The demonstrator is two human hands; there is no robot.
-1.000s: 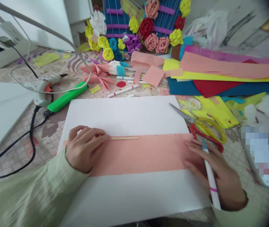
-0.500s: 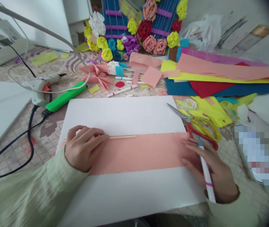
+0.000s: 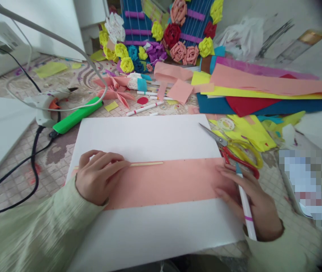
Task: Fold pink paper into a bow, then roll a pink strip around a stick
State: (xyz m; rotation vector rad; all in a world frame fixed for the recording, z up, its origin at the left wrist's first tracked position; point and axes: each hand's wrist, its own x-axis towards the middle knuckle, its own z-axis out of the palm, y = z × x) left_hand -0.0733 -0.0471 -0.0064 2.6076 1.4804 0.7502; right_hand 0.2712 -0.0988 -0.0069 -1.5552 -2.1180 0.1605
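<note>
A pink paper strip (image 3: 166, 183) lies across a white sheet (image 3: 146, 136). My left hand (image 3: 98, 176) rests on the strip's left end, fingers curled and pressing a thin wooden stick (image 3: 146, 163) along the strip's top edge. My right hand (image 3: 251, 200) rests on the strip's right end with its fingers flat on the paper. A white pen with a blue tip (image 3: 245, 204) is held between those fingers, tip pointing away from me.
Red and yellow scissors (image 3: 234, 149) lie just beyond my right hand. A glue gun (image 3: 47, 105) with black cable and a green marker (image 3: 77, 115) sit at the left. Coloured paper sheets (image 3: 262, 90), paper roses (image 3: 161, 41) and tape (image 3: 225, 124) crowd the back.
Both hands stay on the strip. The view has shifted slightly, nothing else moved.
</note>
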